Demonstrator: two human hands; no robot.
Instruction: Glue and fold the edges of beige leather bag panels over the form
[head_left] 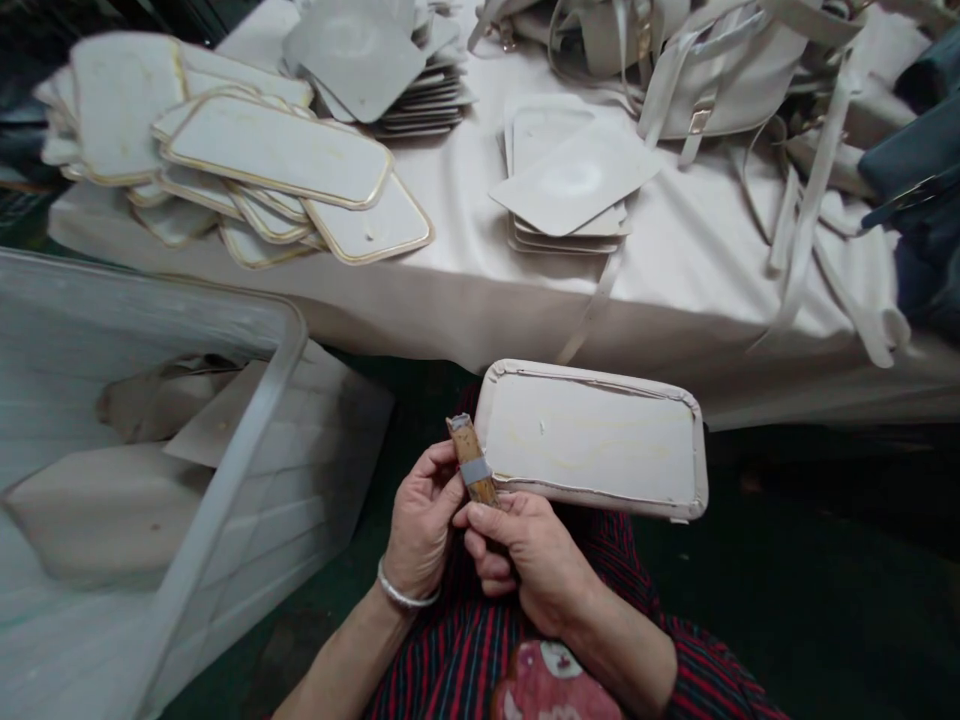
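A short, flat brown tool, worn and wrapped in grey tape, is upright at a tilt between my hands. My left hand pinches its left side, with a white bracelet at the wrist. My right hand grips its lower end between thumb and curled fingers. Just beyond my right hand, a pale rectangular panel with rounded corners and a folded, padded border lies over my lap. Faint yellowish streaks mark its face. The tool overlaps the panel's left edge; whether my hidden fingertips touch the panel I cannot tell.
A cloth-covered table spans the front. It carries yellow-edged panels, a stack of grey plates, pale sheets and bags with straps. At left stands a translucent bin with pale pieces inside.
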